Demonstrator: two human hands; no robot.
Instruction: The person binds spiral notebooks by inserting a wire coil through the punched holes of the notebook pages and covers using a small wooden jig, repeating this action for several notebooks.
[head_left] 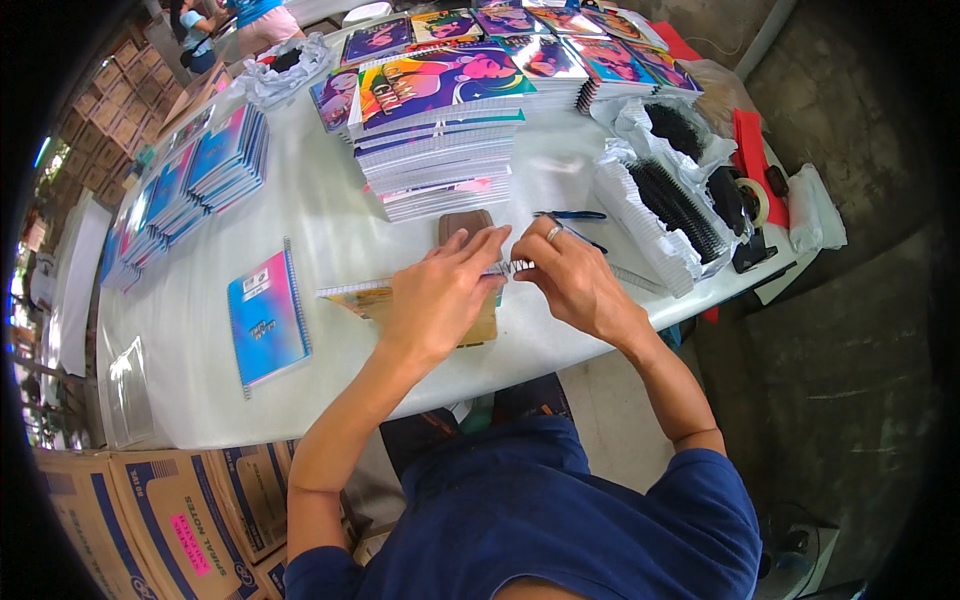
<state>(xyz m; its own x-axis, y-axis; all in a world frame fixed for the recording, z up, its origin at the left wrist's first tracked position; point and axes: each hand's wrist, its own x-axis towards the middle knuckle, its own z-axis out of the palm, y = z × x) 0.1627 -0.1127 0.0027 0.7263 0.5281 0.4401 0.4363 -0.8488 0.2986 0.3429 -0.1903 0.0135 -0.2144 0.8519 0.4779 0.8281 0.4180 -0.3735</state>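
My left hand [440, 300] is closed over a notebook [358, 297] with a yellowish printed face, its fingers reaching along the top edge. Most of that notebook is hidden under the hand. At its right end my right hand [578, 282], with a ring on one finger, pinches a thin wire spiral coil [520, 266]. The coil's loose length [636, 280] seems to trail out to the right. A brown block [465, 224] lies just beyond my fingers, and a tan board [478, 331] shows below them. Dark-blue-handled pliers [572, 215] rest beyond my right hand.
A blue-pink spiral notebook [268, 318] lies to the left, before stacked blue notebooks [225, 150]. A tall stack of colourful notebooks [440, 150] stands ahead. Paper-lined boxes of black coils [665, 205] and a tape roll [752, 202] sit right. Cartons [165, 520] stand lower left; people [262, 22] are far off.
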